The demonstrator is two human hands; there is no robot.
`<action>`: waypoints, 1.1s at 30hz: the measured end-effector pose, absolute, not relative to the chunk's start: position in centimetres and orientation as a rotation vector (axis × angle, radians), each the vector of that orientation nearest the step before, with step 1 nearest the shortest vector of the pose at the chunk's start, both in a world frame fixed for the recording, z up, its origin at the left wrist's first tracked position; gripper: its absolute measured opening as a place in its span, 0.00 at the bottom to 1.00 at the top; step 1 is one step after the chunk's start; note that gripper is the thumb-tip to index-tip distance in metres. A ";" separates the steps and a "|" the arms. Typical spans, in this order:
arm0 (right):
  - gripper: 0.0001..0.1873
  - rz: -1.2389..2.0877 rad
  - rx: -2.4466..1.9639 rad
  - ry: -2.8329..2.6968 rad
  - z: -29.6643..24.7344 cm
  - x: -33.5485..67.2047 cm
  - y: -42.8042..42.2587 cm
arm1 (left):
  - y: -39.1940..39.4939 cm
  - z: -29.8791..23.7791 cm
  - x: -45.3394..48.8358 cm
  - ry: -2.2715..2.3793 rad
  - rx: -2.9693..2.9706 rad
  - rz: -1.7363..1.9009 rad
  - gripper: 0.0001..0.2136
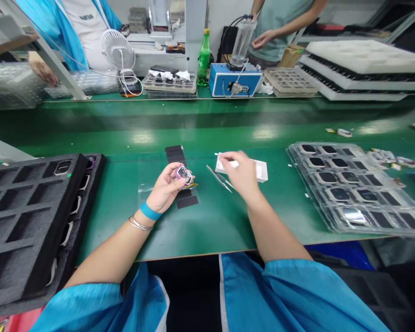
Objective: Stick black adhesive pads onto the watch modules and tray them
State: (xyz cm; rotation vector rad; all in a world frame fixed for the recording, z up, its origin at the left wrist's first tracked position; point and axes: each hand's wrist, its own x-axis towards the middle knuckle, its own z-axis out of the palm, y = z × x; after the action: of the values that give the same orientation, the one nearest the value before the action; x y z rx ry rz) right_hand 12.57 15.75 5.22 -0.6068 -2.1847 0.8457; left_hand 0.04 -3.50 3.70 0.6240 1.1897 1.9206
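My left hand [166,188] grips an opened smartwatch case [184,174] with a purple edge, its inner parts facing up and a thin yellowish strip sticking out. Under that hand, a clear sheet [145,184] with black rectangular pieces [174,154] lies on the green table. My right hand [241,173] is over a small white box [262,170], with thumb and fingertips pinched together; whatever is between them is too small to make out. Metal tweezers [220,179] lie between both hands, close to the right one.
A black foam tray [31,216] with watch cases is stacked at the left. Clear plastic trays [318,198] of watch faces stand at the right, near small wrapped bits [383,157]. Behind are a blue machine [217,83], a green bottle [204,57], a fan [115,48] and two people.
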 end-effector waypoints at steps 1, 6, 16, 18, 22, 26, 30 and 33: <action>0.04 0.970 -0.507 -2.164 4.9 12.2 14.4 | -3.5 3.7 0.1 1.194 0.643 1.912 0.25; 0.04 1.198 -0.319 -2.119 3.9 11.2 9.9 | -3.4 3.6 0.4 1.193 0.698 1.929 0.25; 0.08 0.822 -0.198 -2.206 3.6 11.7 9.5 | -3.1 3.6 0.6 1.202 0.660 1.951 0.24; 0.10 0.639 -0.152 -2.256 3.6 11.9 9.2 | -3.1 3.5 0.7 1.203 0.630 1.953 0.24; 0.09 0.607 -0.109 -2.310 3.7 11.9 9.5 | -3.2 3.6 0.7 1.183 0.576 1.933 0.24; 0.08 1.224 -0.168 -2.162 3.3 11.3 10.1 | -3.4 4.1 0.4 1.137 0.559 1.931 0.24; 0.27 2.156 -0.136 -1.945 3.0 10.8 10.3 | -3.8 4.5 -0.3 1.089 0.550 1.924 0.26; 0.24 2.468 -0.228 -1.912 3.4 11.0 10.6 | -4.0 4.6 -1.0 1.067 0.549 1.950 0.25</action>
State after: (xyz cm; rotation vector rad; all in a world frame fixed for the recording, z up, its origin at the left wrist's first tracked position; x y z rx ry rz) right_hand 10.99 10.65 3.42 -0.2282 -1.9118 2.4680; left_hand -0.95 -4.05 4.62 0.5487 1.0674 1.9501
